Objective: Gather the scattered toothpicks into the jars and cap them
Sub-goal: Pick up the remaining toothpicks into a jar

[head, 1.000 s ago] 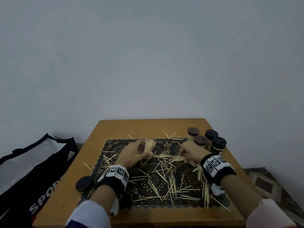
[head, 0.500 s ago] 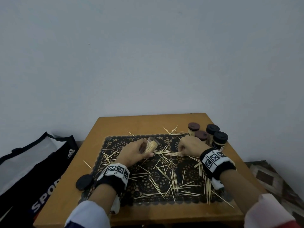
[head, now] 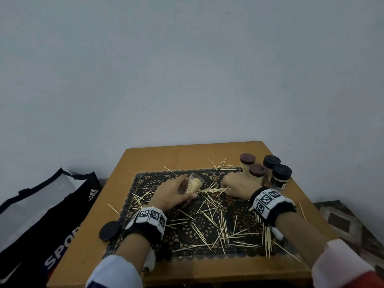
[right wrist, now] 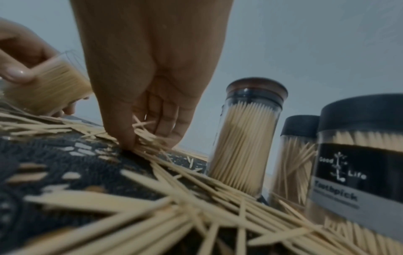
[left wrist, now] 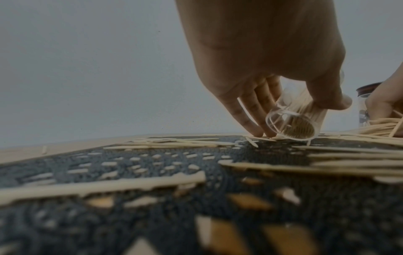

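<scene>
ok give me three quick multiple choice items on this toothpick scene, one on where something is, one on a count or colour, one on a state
1. Where does the loose black lid lie?
A. on the table's near left, beside the mat
B. on top of the tilted jar
C. among the capped jars

2. How many capped jars stand at the table's far right?
A. two
B. four
C. six

3. In what state is the clear jar in the left hand?
A. upright and capped
B. empty and lying flat
C. uncapped, tilted, partly filled with toothpicks

Key: 1 A, the lid rests on bare wood off the lace mat's left edge. 2 B, two brown-lidded and two black-lidded jars cluster there. 3 C, the left wrist view shows its open mouth tipped down toward the mat with toothpicks inside.
</scene>
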Motion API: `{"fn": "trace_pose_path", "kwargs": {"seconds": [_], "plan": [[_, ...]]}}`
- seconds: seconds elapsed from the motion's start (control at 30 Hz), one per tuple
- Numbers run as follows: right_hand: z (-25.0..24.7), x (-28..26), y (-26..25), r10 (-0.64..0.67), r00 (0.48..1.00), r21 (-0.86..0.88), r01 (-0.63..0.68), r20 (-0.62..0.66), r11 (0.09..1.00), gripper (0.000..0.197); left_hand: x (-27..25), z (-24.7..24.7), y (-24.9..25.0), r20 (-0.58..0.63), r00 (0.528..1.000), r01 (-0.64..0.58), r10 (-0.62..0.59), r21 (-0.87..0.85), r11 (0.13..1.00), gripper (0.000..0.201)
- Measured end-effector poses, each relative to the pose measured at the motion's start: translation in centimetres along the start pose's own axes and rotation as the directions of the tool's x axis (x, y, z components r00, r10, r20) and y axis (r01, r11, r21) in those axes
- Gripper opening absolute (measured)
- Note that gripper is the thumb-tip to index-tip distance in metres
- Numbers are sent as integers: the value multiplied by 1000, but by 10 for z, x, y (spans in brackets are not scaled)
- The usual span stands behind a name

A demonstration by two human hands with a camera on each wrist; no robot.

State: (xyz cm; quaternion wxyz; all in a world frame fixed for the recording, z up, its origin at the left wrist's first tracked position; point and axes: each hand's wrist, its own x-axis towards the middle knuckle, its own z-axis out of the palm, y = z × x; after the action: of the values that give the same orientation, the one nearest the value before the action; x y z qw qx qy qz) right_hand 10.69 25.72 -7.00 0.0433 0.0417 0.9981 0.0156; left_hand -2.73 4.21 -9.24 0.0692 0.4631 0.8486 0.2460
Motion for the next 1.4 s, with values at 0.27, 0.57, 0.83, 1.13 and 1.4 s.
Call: {"fn": "trace_pose_path", "kwargs": {"seconds": [0.27,0.57,0.83,1.13,1.4], "plan": [[1,-3,-4,7,989,-101,-22,-148,995,24,1,0,1,10,1000,-3,3,11,1000,58],[3,4,-11,48,887,-94,-103,-460,990,12,3,1,-2,-3,1000,-20,20,61,998,57],[-3,-1,-19,-76,848,-123,13,-525,992,17,5,3,-5,-28,999,-31,32,35,999,59],[8,7,-21,-220,819,-62,222,-530,973,35,5,6,-1,27,996,-82,85,-101,991,61],[9,8,-17,-237,850,95,315,-470,944,39,6,8,-2,55,993,-96,103,-112,989,57]]}}
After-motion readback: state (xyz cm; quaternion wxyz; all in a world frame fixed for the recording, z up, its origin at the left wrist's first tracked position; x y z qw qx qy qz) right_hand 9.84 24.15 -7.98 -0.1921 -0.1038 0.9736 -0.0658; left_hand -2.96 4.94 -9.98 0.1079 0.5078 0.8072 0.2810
